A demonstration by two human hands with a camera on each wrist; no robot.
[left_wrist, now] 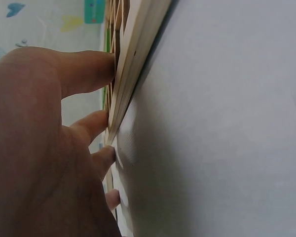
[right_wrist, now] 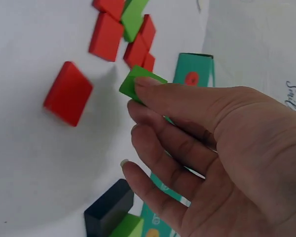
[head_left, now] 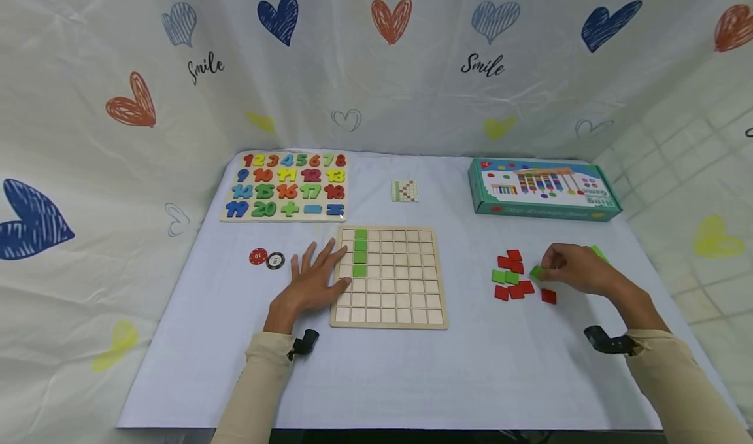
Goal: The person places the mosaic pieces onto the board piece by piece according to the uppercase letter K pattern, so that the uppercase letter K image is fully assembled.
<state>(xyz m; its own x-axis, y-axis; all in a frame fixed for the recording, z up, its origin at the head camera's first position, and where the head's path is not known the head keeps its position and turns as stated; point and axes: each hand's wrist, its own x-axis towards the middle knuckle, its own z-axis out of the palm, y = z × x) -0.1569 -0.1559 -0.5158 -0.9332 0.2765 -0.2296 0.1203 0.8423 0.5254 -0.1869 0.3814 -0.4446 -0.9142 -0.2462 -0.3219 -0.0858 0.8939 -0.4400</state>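
My right hand (head_left: 579, 271) pinches a green square tile (right_wrist: 130, 86) between thumb and index finger, above the table's right side. Loose red tiles (head_left: 516, 292) and two green tiles (head_left: 505, 276) lie just left of it. A single red tile (right_wrist: 68, 95) sits apart, nearer the front. My left hand (head_left: 312, 284) rests spread at the left edge of a wooden grid board (head_left: 402, 286), its thumb and index finger touching the frame. Several green tiles (head_left: 361, 257) fill the upper cells of the board's second column.
A number puzzle board (head_left: 282, 186) stands back left, a small pattern card (head_left: 404, 191) back centre, a teal box (head_left: 544, 189) back right. Two round chips (head_left: 267, 259) lie left of the left hand. Behind the right hand are a dark block (right_wrist: 108, 210) and a green piece (head_left: 599, 253).
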